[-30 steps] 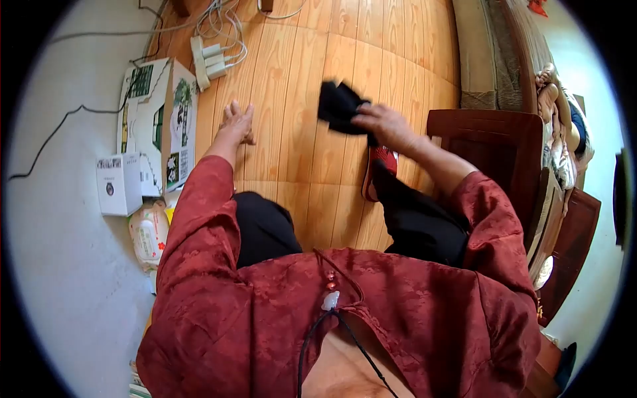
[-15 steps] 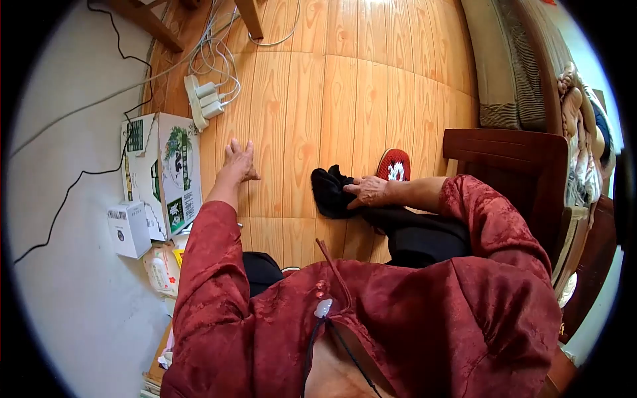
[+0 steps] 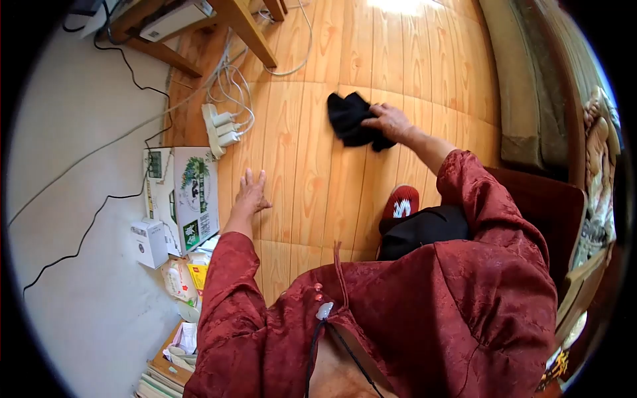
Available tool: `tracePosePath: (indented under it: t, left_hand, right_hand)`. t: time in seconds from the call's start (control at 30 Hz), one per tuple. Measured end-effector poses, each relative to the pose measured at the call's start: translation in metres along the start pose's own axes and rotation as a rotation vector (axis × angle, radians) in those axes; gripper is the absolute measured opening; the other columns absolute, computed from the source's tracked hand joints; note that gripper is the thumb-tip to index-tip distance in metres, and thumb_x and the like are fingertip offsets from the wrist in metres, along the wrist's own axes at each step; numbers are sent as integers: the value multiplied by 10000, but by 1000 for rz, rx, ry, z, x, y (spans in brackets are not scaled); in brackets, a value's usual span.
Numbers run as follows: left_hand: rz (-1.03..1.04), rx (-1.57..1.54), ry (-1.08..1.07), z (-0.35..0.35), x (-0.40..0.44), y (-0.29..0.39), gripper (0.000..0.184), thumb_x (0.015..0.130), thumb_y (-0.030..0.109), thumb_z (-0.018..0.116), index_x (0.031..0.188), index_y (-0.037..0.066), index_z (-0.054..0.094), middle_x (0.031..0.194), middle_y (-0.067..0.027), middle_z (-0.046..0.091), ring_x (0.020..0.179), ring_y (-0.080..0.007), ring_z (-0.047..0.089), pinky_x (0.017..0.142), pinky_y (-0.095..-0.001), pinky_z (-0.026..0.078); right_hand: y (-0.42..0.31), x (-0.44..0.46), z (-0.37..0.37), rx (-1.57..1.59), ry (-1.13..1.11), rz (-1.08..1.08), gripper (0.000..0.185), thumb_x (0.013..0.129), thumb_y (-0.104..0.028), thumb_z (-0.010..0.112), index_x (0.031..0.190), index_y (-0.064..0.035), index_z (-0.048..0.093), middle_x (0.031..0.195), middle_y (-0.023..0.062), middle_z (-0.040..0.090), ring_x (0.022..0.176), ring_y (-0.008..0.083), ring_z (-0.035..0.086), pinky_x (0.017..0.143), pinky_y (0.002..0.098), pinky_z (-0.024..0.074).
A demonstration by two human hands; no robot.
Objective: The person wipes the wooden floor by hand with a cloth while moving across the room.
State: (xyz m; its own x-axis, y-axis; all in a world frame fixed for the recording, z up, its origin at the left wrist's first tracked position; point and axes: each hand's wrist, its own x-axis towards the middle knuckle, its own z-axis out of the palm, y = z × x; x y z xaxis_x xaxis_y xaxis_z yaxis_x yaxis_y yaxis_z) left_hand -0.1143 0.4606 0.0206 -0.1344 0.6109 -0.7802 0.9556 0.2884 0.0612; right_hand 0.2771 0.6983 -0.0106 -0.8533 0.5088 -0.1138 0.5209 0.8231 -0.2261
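Observation:
A bunched black cloth is over the wooden floor, near the upper middle of the view. My right hand grips its right side, with the fingers closed on the fabric. To the left, my left hand holds nothing; its fingers are spread, above the floorboards and beside the printed carton. Below my right hand, a red shoe with a white pattern shows on my foot. Whether the cloth touches the floor I cannot tell.
A white power strip with plugs and cables lies by the printed carton. A small white box stands against the wall. Wooden furniture legs rise at the top left. Along the right are a cushioned seat and a dark wooden panel.
The black cloth, in my right hand, has moved down toward my leg and then away again, farther out over the floor. My left hand stays spread. The camera view has shifted.

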Motion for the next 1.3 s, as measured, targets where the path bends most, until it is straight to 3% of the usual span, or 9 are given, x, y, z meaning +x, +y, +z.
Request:
tracePosePath:
  t: [0.2,0.33,0.43,0.57,0.87,1.0,1.1,1.17,1.3]
  left_hand:
    - [-74,-177,20,33,23,8,1053,685,393,825,1519,169,222,1543,-318,91,1408,-477,207,1115,-498,324]
    - [11,-182,-31,41,14,58,1067,690,452,805,1516,105,225,1529,-361,55,1414,-505,151,1143,-474,273]
    - [-30,-178,-45,31,-2,106,1100,689,464,803,1522,80,196,1520,-386,8,1420,-521,93,1165,-455,216]
    - [-72,-151,-98,23,-6,120,1121,693,475,798,1533,88,163,1510,-405,-33,1424,-529,49,1172,-458,181]
    - [-76,-184,-317,-23,19,128,1060,730,447,792,1523,62,202,1549,-331,44,1457,-425,100,1167,-395,213]
    - [18,-221,-111,-52,46,158,1033,749,407,784,1528,78,192,1561,-303,54,1463,-393,113,1169,-401,216]
    - [-26,-353,-103,-75,65,181,1068,739,404,795,1535,84,158,1562,-305,19,1464,-395,103,1172,-408,205]
    - [-107,-400,-152,-78,74,192,1113,726,408,807,1541,88,121,1557,-318,-19,1465,-403,81,1172,-417,197]
    - [-156,-252,-184,-61,82,202,1250,675,433,840,1544,102,5,1539,-343,-99,1448,-470,23,1170,-454,185]
  right_hand:
    - [56,50,-35,87,213,276,403,760,-2,563,1048,-238,719,948,57,623,960,287,584,836,380,496]
    - [3,67,-43,219,436,20,352,730,-58,589,1001,-240,722,929,24,613,902,283,568,764,376,493]
    - [-61,62,-15,268,292,-175,263,743,-166,615,975,-247,709,920,27,600,906,271,561,789,401,474]
    - [-116,35,46,-39,107,-447,419,889,-296,513,1304,-317,569,1398,74,426,1289,329,353,990,468,355]
    - [11,140,22,56,280,144,378,866,-264,547,1232,-323,624,1379,68,447,1273,341,371,996,490,348]
    - [89,166,20,-75,463,320,344,857,-254,563,1183,-318,652,1336,49,487,1172,293,437,876,446,417]
    - [128,175,-8,77,356,457,359,858,-177,563,1187,-293,647,1221,47,558,1097,290,516,857,428,466]
    - [136,180,-20,266,477,504,369,834,-142,576,1178,-256,647,1120,56,600,1033,296,557,862,414,486]
    - [100,134,-59,284,474,165,301,797,-130,587,1078,-204,662,1066,74,599,990,318,565,836,406,499]
